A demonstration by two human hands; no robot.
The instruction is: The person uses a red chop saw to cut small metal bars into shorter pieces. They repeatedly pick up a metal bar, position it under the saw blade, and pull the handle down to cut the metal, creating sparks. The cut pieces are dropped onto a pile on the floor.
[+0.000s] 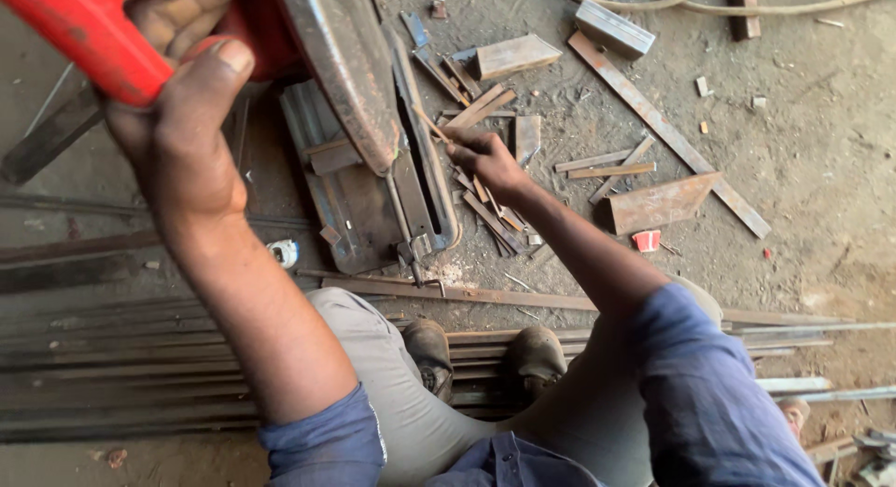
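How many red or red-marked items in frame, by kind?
Red machine handle, held in the left hand: 1
Red saw body behind the blade guard: 1
Small red and white cup on the ground: 1
Total: 3
The right hand holds a thin stick, which is not red.

A small red and white packet (646, 240) lies crumpled on the dirt floor, right of centre in the frame, just below a rusty metal plate (659, 204). No labels, signs or screens show.
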